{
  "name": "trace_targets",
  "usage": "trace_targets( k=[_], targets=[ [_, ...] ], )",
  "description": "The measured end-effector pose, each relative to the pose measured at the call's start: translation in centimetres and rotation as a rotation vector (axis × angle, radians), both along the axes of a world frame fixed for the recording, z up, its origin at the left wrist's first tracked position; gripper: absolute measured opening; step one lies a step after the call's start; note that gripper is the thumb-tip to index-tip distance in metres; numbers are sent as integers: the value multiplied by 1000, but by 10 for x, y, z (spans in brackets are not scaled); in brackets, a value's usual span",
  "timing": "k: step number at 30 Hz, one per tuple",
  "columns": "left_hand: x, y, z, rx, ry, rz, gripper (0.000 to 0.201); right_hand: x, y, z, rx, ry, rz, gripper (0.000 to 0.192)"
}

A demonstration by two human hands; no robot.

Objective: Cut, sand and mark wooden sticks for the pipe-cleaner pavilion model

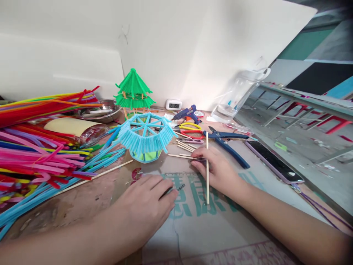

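My right hand (217, 169) is at the centre right, its thumb and fingertips close together beside several short wooden sticks (180, 156). A longer wooden stick (207, 191) crosses in front of this hand, nearly upright and apparently held by it. Low in the middle, my left hand (146, 206) hovers over or rests on the mat, back upward, fingers loosely bent, with no object visible in it. Just beyond stands a small model with a light-blue pipe-cleaner roof (147, 138), its top showing open spokes. Behind it rises a green tiered pipe-cleaner roof model (134, 92).
Bundles of coloured pipe cleaners (41, 154) fill the left side, near a metal bowl (110, 114). Toward the back are a digital clock (173, 105), a blue glue gun (187, 113) and a water jug (230, 97). Blue-handled cutters (230, 151) and a phone (273, 160) lie at right.
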State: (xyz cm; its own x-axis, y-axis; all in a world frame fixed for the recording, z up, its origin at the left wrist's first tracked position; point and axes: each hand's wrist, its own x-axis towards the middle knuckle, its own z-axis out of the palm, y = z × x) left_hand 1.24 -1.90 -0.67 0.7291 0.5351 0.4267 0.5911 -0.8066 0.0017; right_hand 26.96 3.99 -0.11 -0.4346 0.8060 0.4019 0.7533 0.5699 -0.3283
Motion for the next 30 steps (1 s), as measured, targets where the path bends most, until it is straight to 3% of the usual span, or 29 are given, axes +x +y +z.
trace_targets(
  k=[7, 16, 24, 30],
  targets=[
    [3, 1, 4, -54, 135, 60, 31, 9, 12, 0, -23, -134, -31, 7],
    [5, -2, 6, 12, 188, 73, 30, 7, 7, 5, 154, 85, -34, 8],
    [2, -7, 2, 81, 214, 38, 30, -14, 15, 17, 101, -248, 51, 11],
    [3, -11, 5, 43, 230, 12, 28, -31, 34, 10, 73, -257, 41, 10]
  ],
)
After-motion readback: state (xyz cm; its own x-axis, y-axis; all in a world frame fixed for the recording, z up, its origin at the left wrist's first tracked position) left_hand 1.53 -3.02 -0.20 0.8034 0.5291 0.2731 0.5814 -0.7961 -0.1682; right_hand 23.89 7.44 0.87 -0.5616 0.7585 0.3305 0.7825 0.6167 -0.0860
